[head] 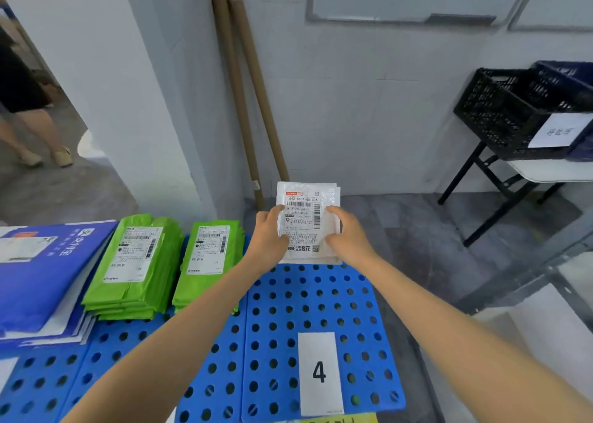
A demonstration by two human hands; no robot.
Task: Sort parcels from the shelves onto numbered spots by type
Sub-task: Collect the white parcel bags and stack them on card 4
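A small white bubble-mailer parcel (307, 217) with a printed shipping label is held at the far edge of the blue perforated panel (308, 307) marked with a white card reading 4 (319, 373). My left hand (268, 235) grips the parcel's left edge, thumb on top. On the right edge my right hand (348, 235) holds it the same way. More white mailers seem stacked under it. To the left lie two piles of green parcels (134, 268) (210, 255), and farther left a stack of blue envelopes (41, 275).
Two brown cardboard tubes (247, 95) lean against the white wall behind the panel. A black plastic crate (510, 111) with a paper sign sits on a folding table at the right. A person's legs (35, 134) show at the far left. Grey floor lies right of the panel.
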